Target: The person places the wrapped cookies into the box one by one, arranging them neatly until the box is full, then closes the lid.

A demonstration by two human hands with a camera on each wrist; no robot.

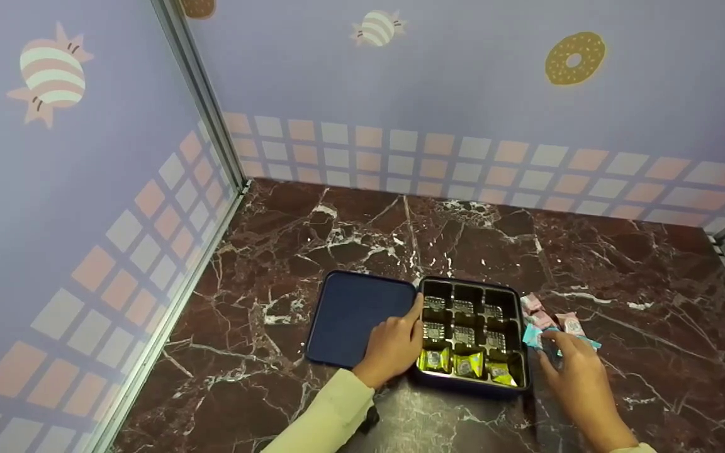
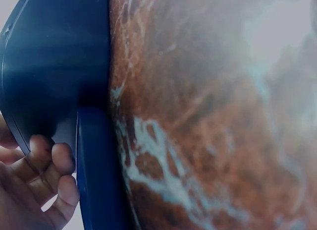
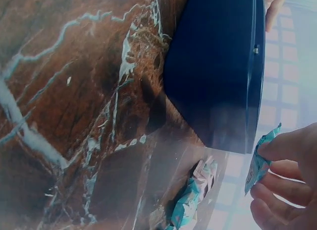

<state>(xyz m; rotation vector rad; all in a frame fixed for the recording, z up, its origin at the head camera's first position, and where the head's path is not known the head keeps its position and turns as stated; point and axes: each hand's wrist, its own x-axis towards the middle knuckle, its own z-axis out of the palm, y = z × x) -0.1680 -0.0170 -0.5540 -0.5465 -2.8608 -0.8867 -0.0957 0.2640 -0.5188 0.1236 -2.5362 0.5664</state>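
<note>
A dark blue box (image 1: 472,385) with a gold compartment insert stands open on the marble-patterned surface. Yellow-wrapped candies (image 1: 468,364) lie in its front row of compartments; the other rows hold nothing. My left hand (image 1: 394,345) holds the box's left rim, index finger along the edge, the other fingers bent near the outer wall in the left wrist view. To the right of the box, my right hand (image 1: 579,377) pinches a blue-wrapped candy (image 3: 260,165) between thumb and fingers, lifted above the surface. Pink candies (image 1: 540,318) and another blue candy (image 3: 185,210) lie beside the box.
The box's blue lid (image 1: 362,314) lies flat just left of the box, partly under my left forearm. Patterned panels (image 1: 450,82) enclose the surface at the back and both sides. Marble surface (image 1: 274,390) extends left of the lid.
</note>
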